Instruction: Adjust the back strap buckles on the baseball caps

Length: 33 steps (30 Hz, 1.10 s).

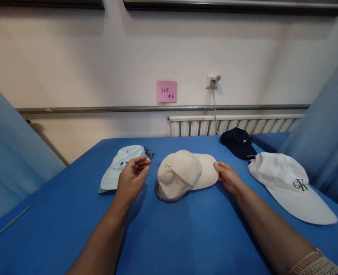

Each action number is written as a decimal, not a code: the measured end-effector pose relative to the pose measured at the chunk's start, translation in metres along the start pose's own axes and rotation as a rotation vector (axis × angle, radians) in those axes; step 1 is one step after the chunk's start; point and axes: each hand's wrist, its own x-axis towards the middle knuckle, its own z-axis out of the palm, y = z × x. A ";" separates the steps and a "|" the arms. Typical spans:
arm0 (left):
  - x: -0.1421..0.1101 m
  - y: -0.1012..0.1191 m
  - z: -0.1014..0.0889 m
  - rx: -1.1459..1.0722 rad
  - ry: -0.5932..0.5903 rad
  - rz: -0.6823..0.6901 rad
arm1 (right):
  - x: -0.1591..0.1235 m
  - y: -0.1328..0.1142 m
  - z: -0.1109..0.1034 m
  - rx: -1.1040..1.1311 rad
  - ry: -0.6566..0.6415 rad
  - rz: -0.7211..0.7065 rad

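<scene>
Right hand (228, 178) pinches the brim (205, 172) of a cream baseball cap (180, 170) lying between the hands; left hand (133, 179) is loosely curled, thumb apart. A white monogrammed cap (285, 173) lies right of both, a pale-blue cap (128, 153) behind the left, a black cap (236, 140) beyond the right.
</scene>
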 end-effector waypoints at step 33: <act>-0.019 -0.052 0.046 0.367 -0.610 -0.168 | 0.119 0.017 -0.022 0.350 0.464 -0.105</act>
